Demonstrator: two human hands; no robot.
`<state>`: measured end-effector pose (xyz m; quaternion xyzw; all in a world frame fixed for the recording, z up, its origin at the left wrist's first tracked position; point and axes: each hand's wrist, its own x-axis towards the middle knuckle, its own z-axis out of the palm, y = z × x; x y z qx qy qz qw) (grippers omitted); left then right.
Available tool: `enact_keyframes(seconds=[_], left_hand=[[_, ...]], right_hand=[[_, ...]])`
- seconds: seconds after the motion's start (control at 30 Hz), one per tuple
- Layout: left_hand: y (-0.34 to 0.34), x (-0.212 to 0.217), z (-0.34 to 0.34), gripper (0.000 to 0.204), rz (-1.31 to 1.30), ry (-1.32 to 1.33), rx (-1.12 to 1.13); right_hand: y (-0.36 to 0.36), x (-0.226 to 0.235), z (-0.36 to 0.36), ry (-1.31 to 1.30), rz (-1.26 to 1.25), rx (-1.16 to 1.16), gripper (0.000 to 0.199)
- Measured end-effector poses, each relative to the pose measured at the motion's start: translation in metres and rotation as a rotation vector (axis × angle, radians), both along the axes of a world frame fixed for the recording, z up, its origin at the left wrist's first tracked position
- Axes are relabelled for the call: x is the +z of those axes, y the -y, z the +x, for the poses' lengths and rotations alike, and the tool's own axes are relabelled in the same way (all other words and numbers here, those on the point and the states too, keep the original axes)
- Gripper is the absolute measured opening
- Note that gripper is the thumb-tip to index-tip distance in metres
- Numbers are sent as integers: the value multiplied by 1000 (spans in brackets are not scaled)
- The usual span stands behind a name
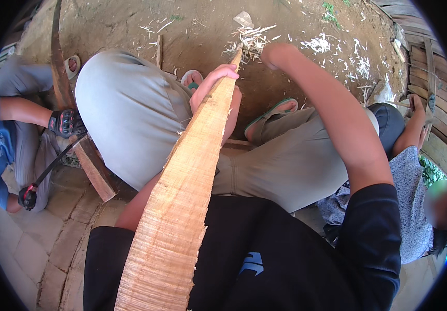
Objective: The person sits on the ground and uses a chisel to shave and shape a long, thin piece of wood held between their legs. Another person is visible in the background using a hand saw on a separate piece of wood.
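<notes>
The left hand [210, 84] is gripping the plank [182, 207] near its far tip, apparently steadying it; the right hand [279, 55] is sitting just right, its grip indeterminable from this view.

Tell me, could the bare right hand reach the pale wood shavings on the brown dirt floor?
Probably yes: nothing visible blocks the right hand from the shavings to its right, though depth is unclear.

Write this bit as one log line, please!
left fingers: gripping wooden plank near narrow end | right fingers: beside tip, grip unclear | wood shavings: on dirt ground
</notes>
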<state>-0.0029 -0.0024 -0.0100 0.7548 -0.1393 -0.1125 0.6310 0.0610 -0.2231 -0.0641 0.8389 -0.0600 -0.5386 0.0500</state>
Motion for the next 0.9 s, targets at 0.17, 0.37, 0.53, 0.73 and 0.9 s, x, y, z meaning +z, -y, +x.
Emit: enact_keyframes(seconds=[0.17, 0.37, 0.53, 0.73, 0.9], left_hand=[[1, -1, -2, 35, -76, 7, 16], [-5, -2, 1, 30, 11, 59, -130], [-2, 13, 0, 26, 48, -105, -115], [0, 16, -1, 25, 78, -110, -127], [5, 23, -5, 26, 15, -241, -109]], right_hand=[[-1, -35, -9, 122, 6, -159, 33], [7, -78, -3, 131, 14, -299, 31], [16, -97, -6, 202, 38, -356, 34], [18, -104, -9, 202, 83, -398, 35], [19, -93, -7, 205, 126, -347, 35]])
